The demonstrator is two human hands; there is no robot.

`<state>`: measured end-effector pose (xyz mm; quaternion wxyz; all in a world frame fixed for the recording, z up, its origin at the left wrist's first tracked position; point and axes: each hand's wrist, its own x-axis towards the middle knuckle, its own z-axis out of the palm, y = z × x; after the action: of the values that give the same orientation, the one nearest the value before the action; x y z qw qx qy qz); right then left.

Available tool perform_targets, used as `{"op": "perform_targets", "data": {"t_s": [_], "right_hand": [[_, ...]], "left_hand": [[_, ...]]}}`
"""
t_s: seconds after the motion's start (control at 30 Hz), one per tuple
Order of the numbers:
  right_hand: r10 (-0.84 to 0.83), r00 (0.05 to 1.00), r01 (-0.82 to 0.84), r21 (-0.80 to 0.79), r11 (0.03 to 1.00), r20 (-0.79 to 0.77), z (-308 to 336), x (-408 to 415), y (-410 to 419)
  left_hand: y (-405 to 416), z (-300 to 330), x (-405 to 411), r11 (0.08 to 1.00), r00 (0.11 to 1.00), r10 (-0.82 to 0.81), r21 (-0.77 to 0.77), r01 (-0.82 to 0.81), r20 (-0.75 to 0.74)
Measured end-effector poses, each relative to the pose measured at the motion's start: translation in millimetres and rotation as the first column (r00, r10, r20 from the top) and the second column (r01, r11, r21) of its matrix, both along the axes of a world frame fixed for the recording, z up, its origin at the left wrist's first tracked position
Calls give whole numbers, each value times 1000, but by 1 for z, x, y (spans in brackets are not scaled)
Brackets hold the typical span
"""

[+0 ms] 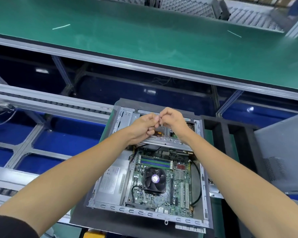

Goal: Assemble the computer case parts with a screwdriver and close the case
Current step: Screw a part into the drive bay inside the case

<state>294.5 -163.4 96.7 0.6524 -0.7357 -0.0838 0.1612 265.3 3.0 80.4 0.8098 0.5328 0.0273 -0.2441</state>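
Open computer case (145,179) on dark pad (86,215), both hands raised above its far end.

Case lies flat, side panel off; motherboard (163,179) with CPU fan (154,179) exposed, grey power supply (110,184) to its left, metal drive bracket (165,143) across the far end. Left hand (143,127) and right hand (172,121) meet fingertip to fingertip, fingers curled, pinching something too small to identify. Grey side panel (282,157) stands at right. Green conveyor belt (144,35) runs beyond.
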Motion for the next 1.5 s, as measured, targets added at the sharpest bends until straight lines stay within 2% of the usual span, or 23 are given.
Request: {"op": "perform_targets", "data": {"t_s": [0.07,0.1,0.13,0.17,0.23,0.27,0.3,0.37,0.47,0.5,0.57,0.63,0.7,0.73,0.77,0.83,0.93,1.1,1.23,1.5], "right_hand": [[-82,996,82,-18,997,-17,-5,4,5],[-106,994,107,-90,990,23,-8,4,8],[-74,991,97,-221,970,108,-10,4,11],[44,978,41,-399,916,202,-12,2,15],[356,883,-18,-733,680,308,-17,-2,24],[465,828,-4,-826,563,313,-19,-3,32],[544,778,17,-875,483,315,-20,-5,40],[630,715,49,-921,387,302,-22,-8,54],[670,698,50,-951,306,253,-18,-8,61],[621,741,31,-937,347,255,-13,-6,60],[439,849,48,-871,489,293,-2,0,52],[243,887,165,-760,629,394,13,11,38],[9,929,205,-535,820,370,31,25,25],[-114,948,221,-354,909,298,43,31,20],[-224,953,260,-174,950,206,56,37,16],[-329,939,325,62,944,98,76,45,8],[-343,932,320,181,930,119,94,42,-1],[-342,931,317,179,931,129,97,33,-11],[-373,915,331,241,912,157,99,32,-17],[-341,911,300,198,933,231,98,28,-23]], "left_hand": [[6,3,2,997,997,71,8,-71,-1],[10,4,3,993,993,120,-2,-120,-8],[15,5,5,985,986,168,-25,-169,-20],[20,6,6,977,978,208,-53,-209,-29],[32,7,8,963,968,250,-94,-252,-36],[37,7,9,959,964,261,-105,-264,-42],[41,6,9,955,961,271,-111,-276,-54],[47,4,7,944,951,301,-122,-307,-70],[51,3,4,922,933,353,-143,-359,-67],[51,3,3,914,927,368,-156,-374,-68],[49,3,0,902,916,395,-164,-400,-68],[42,3,-5,904,911,409,-108,-413,-55],[29,3,-12,923,922,385,-16,-386,-41],[21,2,-16,933,932,360,28,-359,-46],[12,2,-20,941,940,336,59,-333,-59],[-4,2,-25,954,953,293,89,-287,-76],[-23,7,-29,965,968,246,103,-240,-50],[-38,17,-31,968,967,247,-23,-249,-63],[-45,17,-32,947,952,295,-102,-303,-86],[-49,13,-37,929,943,313,-172,-328,-111]]}}
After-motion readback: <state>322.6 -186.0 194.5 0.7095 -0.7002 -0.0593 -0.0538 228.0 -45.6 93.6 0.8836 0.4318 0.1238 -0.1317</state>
